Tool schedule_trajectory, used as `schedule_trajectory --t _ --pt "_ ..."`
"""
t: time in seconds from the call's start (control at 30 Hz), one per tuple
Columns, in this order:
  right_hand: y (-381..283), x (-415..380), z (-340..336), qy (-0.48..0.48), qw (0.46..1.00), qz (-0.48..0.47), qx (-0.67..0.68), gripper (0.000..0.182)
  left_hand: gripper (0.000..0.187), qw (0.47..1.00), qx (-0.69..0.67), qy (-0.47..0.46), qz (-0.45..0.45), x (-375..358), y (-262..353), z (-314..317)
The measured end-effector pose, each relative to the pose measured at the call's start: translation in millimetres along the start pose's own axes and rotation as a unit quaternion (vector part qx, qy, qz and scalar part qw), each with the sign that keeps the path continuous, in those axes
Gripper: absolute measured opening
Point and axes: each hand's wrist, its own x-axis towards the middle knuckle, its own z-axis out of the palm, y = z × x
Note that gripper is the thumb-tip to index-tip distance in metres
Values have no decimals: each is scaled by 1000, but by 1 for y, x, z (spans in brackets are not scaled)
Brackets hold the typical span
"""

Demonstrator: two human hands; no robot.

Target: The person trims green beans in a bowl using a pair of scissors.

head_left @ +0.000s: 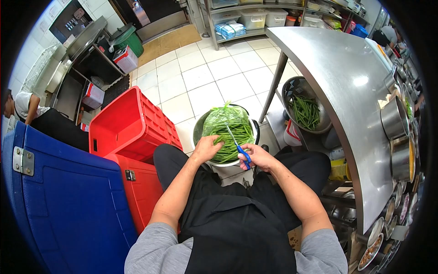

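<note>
Between my knees stands a white-rimmed basket (196, 130) filled with long green beans (230, 148), and a clear plastic bag (223, 118) lies at its far side. My left hand (207, 148) is on the left part of the beans with its fingers bent together; what they grip is too small to make out. In my right hand (256, 156) are blue-handled scissors (244, 154), held over the right side of the basket with the blades pointing up and away from me. A grey colander (288, 91) with more green beans sits under the steel table on the right.
A red crate (155, 123) and a blue lidded box (73, 192) stand on the left. The steel table (337, 68) curves along the right, with metal pots (394, 119) beyond it. Another person (34, 106) is at the far left. Shelves (255, 33) stand ahead.
</note>
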Motion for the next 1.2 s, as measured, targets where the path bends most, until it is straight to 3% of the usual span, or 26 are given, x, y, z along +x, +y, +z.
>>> schedule_trajectory --t 0.07,0.1,0.13,0.17,0.2,0.27,0.47,0.53,0.77,0.87,0.93,0.97,1.0,1.03,1.07,1.2 --pt "1 1 -1 -4 1000 4 -3 45 23 1000 -10 -4 -4 1 -5 4" --pt "-2 -1 0 2 1000 22 -8 44 20 979 -192 16 -68 0 -6 7" --pt "-4 -3 1 9 999 40 -12 43 18 921 -367 35 -130 1 -8 10" --pt "-5 -3 2 8 999 40 -12 43 13 867 -486 53 -101 4 -12 14" --pt "-5 -4 3 6 999 43 -4 43 13 867 -485 53 -101 5 -11 16" --pt "-5 -5 5 3 999 45 5 44 12 752 -639 142 -81 6 -9 22" --pt "-8 -7 8 -45 996 22 68 46 11 730 -661 155 -80 6 3 29" --pt "-7 -5 7 -45 995 16 92 53 11 725 -668 150 -79 5 5 30" --pt "0 -1 6 -26 997 -13 65 45 10 723 -670 146 -78 5 3 29" --pt "-1 1 4 25 998 -22 63 45 10 737 -647 175 -90 12 -4 29" --pt "0 -3 7 66 996 -9 58 47 16 902 -378 137 -157 13 -3 29" --pt "-2 -4 8 69 996 -2 63 46 21 946 -250 135 -158 19 -8 37" --pt "-1 -4 8 69 996 -1 62 46 21 945 -251 136 -158 24 -10 41" --pt "-1 -4 7 73 995 -4 64 48 23 992 -49 79 -87 30 -12 44" --pt "-2 -4 6 77 995 -9 67 49 24 987 157 17 -11 35 -14 48" --pt "-3 -4 3 83 995 -11 58 50 22 968 237 -10 -80 41 1 50"
